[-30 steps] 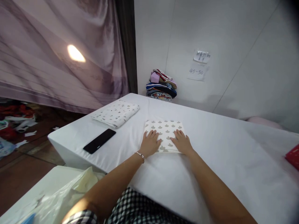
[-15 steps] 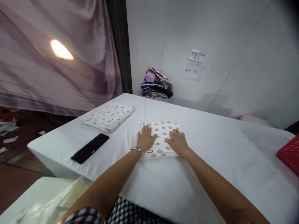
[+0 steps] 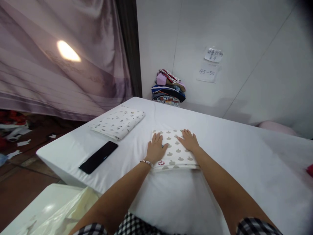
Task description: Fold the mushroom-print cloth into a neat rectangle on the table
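Observation:
A folded white cloth with a grey pattern lies on the white-covered table in front of me. My left hand rests flat on its left half, fingers spread, a thin bracelet at the wrist. My right hand lies flat on the far right part of the cloth, fingers stretched out. Neither hand holds anything.
A second folded patterned cloth lies at the table's left, with a black phone nearer the edge. A pile of coloured clothes sits against the wall under paper notes. A plastic bag lies at lower left.
Both hands have slid forward along the folded cloth, away from me, so more of its near edge now shows. The camera view has shifted slightly.

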`<state>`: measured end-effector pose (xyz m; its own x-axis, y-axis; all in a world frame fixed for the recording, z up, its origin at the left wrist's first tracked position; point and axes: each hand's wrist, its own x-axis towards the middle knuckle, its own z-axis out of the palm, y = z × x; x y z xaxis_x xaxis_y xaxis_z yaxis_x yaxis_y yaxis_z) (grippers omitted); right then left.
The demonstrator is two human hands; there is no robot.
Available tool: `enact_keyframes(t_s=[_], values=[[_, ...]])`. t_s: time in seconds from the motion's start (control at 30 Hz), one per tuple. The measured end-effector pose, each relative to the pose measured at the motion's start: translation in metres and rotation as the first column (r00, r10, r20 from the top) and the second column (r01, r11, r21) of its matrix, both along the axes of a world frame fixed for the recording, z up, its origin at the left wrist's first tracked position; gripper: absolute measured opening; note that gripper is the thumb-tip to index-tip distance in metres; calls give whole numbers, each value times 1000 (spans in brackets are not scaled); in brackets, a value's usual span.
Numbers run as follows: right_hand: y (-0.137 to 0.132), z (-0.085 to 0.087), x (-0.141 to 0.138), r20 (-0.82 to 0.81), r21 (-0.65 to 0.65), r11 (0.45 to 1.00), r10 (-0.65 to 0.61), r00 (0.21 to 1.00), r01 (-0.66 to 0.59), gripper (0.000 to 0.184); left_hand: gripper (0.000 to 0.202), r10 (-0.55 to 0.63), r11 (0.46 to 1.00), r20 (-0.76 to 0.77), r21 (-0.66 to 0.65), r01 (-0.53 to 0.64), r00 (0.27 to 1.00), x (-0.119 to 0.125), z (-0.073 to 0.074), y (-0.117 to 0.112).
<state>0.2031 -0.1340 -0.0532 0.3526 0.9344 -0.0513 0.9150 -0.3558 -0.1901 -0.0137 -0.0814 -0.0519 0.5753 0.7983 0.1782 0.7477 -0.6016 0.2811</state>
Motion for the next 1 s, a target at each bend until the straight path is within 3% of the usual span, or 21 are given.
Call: enact_keyframes(t_s=[0.17, 0.3, 0.4, 0.47, 0.57, 0.67, 0.8, 1.0], values=[[2, 3, -1, -20, -16, 1000, -3, 1000, 3, 73, 55, 6, 1000, -3, -7, -6, 1000, 1, 2, -1], [1, 15, -6, -44, -70, 998, -12, 999, 9, 66, 53, 10, 1000, -4, 10, -10, 1000, 1, 3, -2], [-14, 25, -22, -81, -117, 993, 10, 997, -20, 64, 53, 13, 1000, -6, 17, -13, 1000, 1, 2, -2], [-33, 28, -37, -122, -120, 987, 95, 988, -110, 64, 54, 19, 1000, -5, 17, -19, 1000, 1, 1, -1], [-67, 25, -59, -141, -68, 970, 223, 965, -234, 68, 55, 21, 1000, -9, 10, -21, 1000, 2, 1, 0], [-90, 18, -68, -78, -20, 978, 206, 975, -208, 69, 56, 13, 1000, -21, -5, -13, 1000, 1, 1, -1], [-93, 13, -68, -43, -7, 988, 153, 987, -154, 68, 55, 8, 1000, -8, 4, -8, 1000, 1, 2, 0], [-89, 13, -68, -23, 5, 986, 168, 986, -168, 67, 52, -22, 999, -3, -26, 22, 1000, -2, 7, -1]])
